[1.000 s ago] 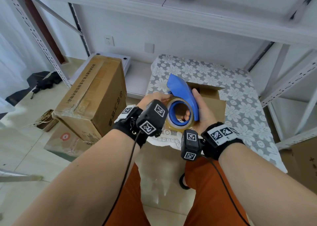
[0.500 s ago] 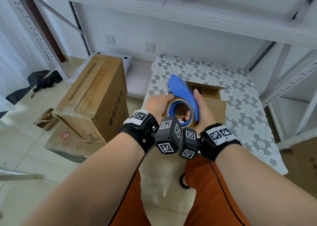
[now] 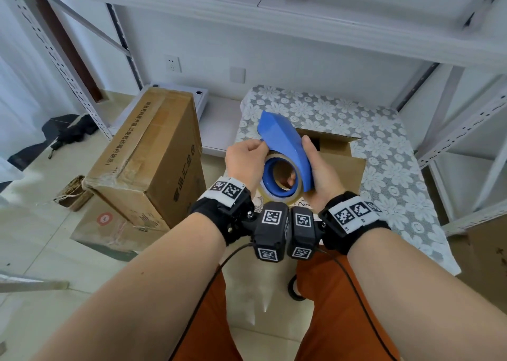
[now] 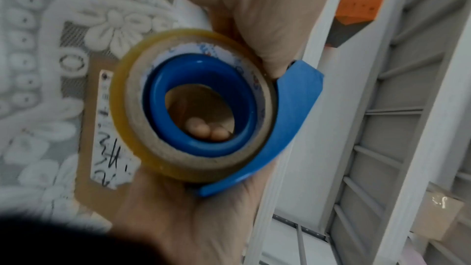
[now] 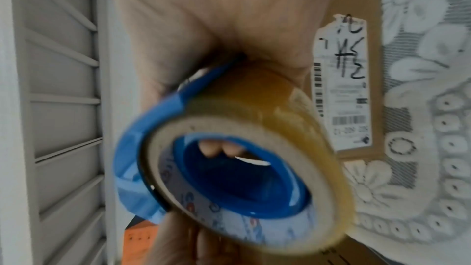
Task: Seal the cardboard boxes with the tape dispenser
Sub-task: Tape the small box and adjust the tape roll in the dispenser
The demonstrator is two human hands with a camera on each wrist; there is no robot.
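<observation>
The right hand (image 3: 319, 174) is gripping the blue tape dispenser (image 3: 285, 152) above the open cardboard box (image 3: 343, 163) on the table, steadying it while the left hand (image 3: 244, 160) is pinching at the roll's top edge, probably freeing the tape end.

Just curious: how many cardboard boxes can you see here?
3: small open box on the table, big box on the floor leaning on a flat box. Cardboard at far right might be another.
</observation>
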